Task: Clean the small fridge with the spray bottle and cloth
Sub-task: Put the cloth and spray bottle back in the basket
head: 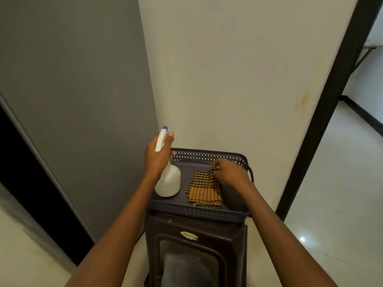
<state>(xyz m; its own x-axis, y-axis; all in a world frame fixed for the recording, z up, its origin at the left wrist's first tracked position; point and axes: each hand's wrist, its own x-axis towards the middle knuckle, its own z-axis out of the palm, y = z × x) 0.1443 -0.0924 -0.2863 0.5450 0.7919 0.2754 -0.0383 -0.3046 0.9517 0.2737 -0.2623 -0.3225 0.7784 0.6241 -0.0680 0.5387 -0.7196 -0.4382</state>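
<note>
Spray bottle [169, 181]: white body, white trigger head, purple nozzle tip. Cloth [204, 187]: orange-tan with black checks and stripes. Tray [199, 212]: dark grey-blue, diamond lattice pattern around the rim. Stool [196, 245]: dark brown, yellow label. Fridge [78, 90]: plain grey side. Wall [238, 69]: off-white, yellowish stain.

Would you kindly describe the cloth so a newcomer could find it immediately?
Beside the grey fridge stands a brown stool bearing a dark perforated tray. The cloth lies folded in it, right of the white spray bottle; its orange-and-black checks set it apart.
</note>
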